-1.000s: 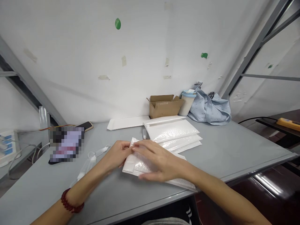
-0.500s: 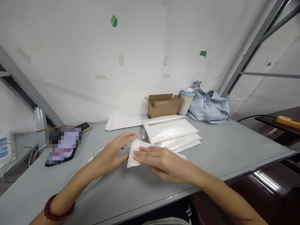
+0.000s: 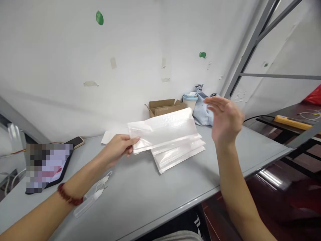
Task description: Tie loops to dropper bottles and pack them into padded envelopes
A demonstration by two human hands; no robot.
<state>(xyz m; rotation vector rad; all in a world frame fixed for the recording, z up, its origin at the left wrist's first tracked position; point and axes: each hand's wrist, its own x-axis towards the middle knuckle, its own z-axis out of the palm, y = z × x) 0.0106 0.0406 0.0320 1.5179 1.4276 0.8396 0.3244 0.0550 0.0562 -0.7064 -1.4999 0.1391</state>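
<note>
My left hand [image 3: 117, 149] pinches the near-left edge of a white bubble mailer [image 3: 164, 129] and holds it lifted just above a stack of similar white mailers [image 3: 179, 154] on the grey table [image 3: 155, 197]. A red bead bracelet sits on that wrist. My right hand [image 3: 223, 118] is raised in the air to the right of the mailers, fingers spread, holding nothing. It is slightly blurred by motion.
A small open cardboard box [image 3: 163, 106], a lidded cup [image 3: 189, 100] and a pale blue cloth bag [image 3: 204, 112] stand at the back by the wall. A phone [image 3: 75, 142] and a pixelated dark item [image 3: 46, 167] lie at left. Clear plastic packets [image 3: 94, 197] lie near my left forearm.
The mailer that both hands pressed flat on the table is now lifted by my left hand over the stack. My right hand has let go and risen to the right.
</note>
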